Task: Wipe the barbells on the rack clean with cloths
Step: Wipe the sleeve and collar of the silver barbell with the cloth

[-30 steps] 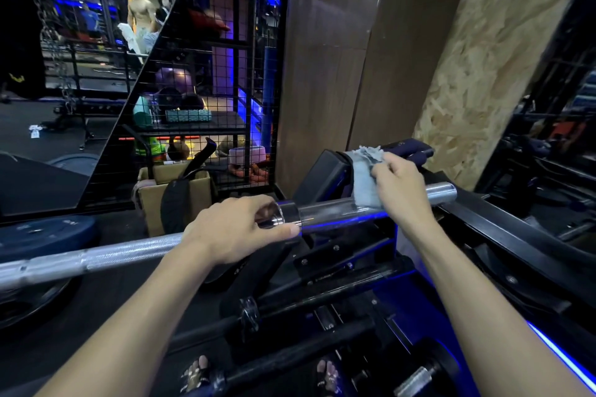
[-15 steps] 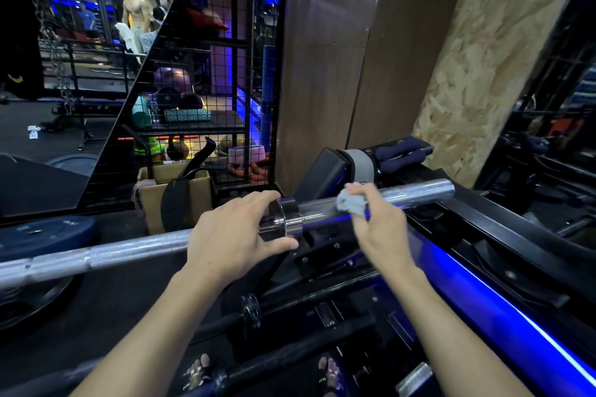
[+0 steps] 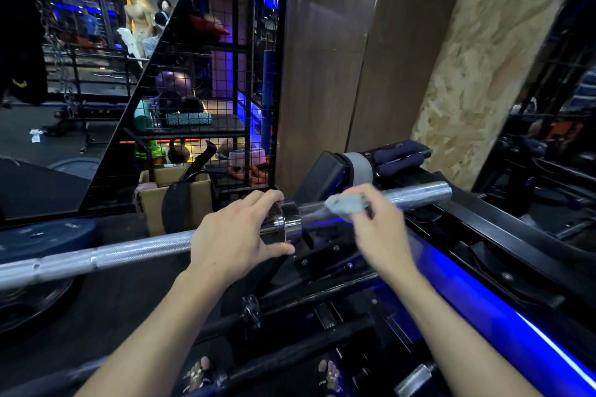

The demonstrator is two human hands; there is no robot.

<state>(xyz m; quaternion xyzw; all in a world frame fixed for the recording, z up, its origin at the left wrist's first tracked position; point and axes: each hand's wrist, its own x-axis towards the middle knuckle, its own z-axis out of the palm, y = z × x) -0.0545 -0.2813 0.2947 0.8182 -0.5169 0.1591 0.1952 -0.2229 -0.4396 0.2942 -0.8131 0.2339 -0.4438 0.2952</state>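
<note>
I've got the barbell (image 3: 138, 253) lying across the black rack (image 3: 483, 235), running from lower left up to the rack's far right side, its bare end poking past near the chipboard wall (image 3: 503, 51). My left hand (image 3: 235, 238) holds the shiny collar (image 3: 285, 224), fingers curled over the top, thumb under. My right hand (image 3: 377, 229) pinches a small grey cloth (image 3: 346, 205) against the bar's smooth sleeve just right of the collar; fingers clamped on the cloth, tho blurred. A dark 2nd bar (image 3: 290, 358) lies lower in the rack, w/ a blue light strip (image 3: 516, 325) along the rack's right edge. A cardboard box (image 3: 174, 200) sits beyond the bar.
</note>
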